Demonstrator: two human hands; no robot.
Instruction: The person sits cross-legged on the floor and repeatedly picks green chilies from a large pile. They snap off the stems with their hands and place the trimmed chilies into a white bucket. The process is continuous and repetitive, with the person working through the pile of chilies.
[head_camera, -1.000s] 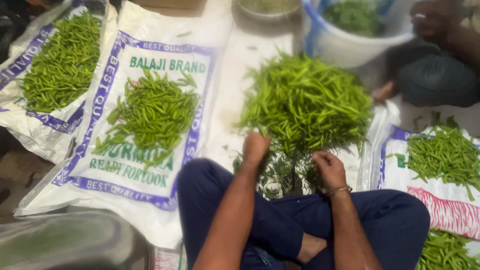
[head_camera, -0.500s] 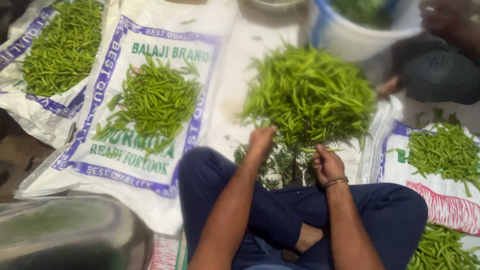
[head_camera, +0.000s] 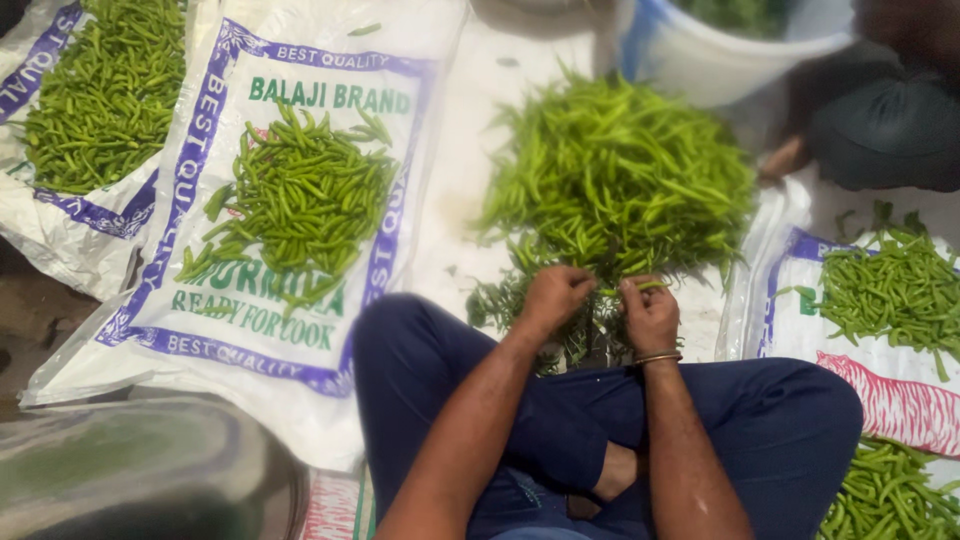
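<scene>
A green chilli (head_camera: 640, 288) lay pinched between the fingertips of my two hands, near the front edge of the big pile of chillies (head_camera: 620, 170) in the middle of the scene. My left hand (head_camera: 555, 298) had its fingers curled in and closed on the chilli's left end; my right hand (head_camera: 650, 315), with a metal bangle (head_camera: 657, 357) at the wrist, gripped the right end with thumb and fingers bent. Both hands hovered just above the near fringe of the pile, over a dark litter of stems (head_camera: 500, 300) on the white sheet (head_camera: 470, 150). My crossed legs in blue trousers (head_camera: 780, 420) sat close below the hands. To the left lay a white printed sack (head_camera: 200, 330) with a smaller heap of chillies (head_camera: 300, 200) on it, and further left another sack with more chillies (head_camera: 100, 90). To the right a sack (head_camera: 880, 390) carried a heap (head_camera: 890, 290). At the far side stood a white bucket (head_camera: 720, 70), and beside it sat another person (head_camera: 890, 120).
</scene>
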